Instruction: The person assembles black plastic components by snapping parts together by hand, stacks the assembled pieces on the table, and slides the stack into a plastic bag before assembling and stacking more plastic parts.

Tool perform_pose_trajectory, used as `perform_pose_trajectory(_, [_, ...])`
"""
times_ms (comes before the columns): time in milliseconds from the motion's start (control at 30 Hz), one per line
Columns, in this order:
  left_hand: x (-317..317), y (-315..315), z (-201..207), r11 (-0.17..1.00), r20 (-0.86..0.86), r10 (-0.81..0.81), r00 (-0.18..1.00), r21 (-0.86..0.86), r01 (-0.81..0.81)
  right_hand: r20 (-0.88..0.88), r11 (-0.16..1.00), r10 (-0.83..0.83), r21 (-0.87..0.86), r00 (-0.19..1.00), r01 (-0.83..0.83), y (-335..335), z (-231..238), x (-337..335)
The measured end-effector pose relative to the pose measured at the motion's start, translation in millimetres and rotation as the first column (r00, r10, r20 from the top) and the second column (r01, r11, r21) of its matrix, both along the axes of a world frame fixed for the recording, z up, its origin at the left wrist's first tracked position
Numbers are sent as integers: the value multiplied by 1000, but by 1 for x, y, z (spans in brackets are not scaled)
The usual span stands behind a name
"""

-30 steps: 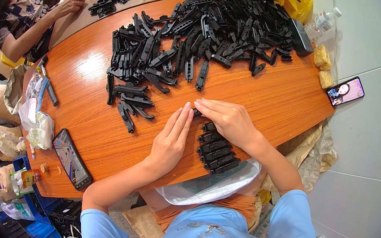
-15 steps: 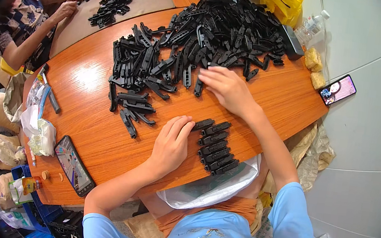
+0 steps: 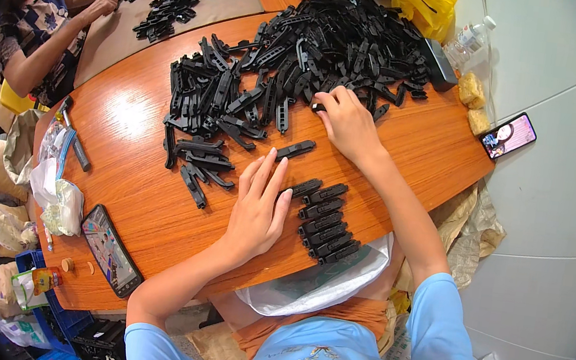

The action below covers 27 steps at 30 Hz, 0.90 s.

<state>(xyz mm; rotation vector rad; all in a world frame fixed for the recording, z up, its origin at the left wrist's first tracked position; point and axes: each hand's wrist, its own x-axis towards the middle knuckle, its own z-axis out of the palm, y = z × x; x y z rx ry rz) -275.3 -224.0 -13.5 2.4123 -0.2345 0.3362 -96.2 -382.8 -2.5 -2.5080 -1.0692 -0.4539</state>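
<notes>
My left hand rests on the wooden table with its fingers stretched out. Its fingertips meet the near end of a single black plastic part, and its thumb lies by a neat row of similar black parts close to the table's front edge. At the near side of a big heap of black plastic parts, my right hand pinches the end of a small black plastic part; the fingers partly hide it. Several looser parts spread out left of centre.
A phone lies at the left edge near a white plastic bag and a dark-handled tool. Another phone, a clear bottle and a yellow bag stand right. Other people's hands work at the far-left table.
A black part now lies above the row, by my left fingertips. My left fingers have stretched forward and spread. My right hand has moved slightly away toward the heap and closed on a part.
</notes>
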Motion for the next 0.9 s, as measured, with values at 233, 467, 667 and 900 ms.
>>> perform_pose_trajectory(233, [1, 0, -3, 999, 10, -10, 1000, 36, 9, -192, 998, -66, -19, 979, 63, -13, 7, -8])
perform_pose_trajectory(467, [2, 0, -3, 999, 18, -15, 1000, 42, 14, -796, 752, 402, 569, 452, 333, -26, 17, -28])
perform_pose_trajectory(667, [1, 0, -3, 999, 2, -21, 1000, 32, 21, -735, 821, 423, 558, 530, 120, -17, 5, -46])
perform_pose_trajectory(900, [1, -1, 0, 999, -15, -30, 999, 37, 31, -366, 865, 414, 443, 834, -235, -16, -15, -41])
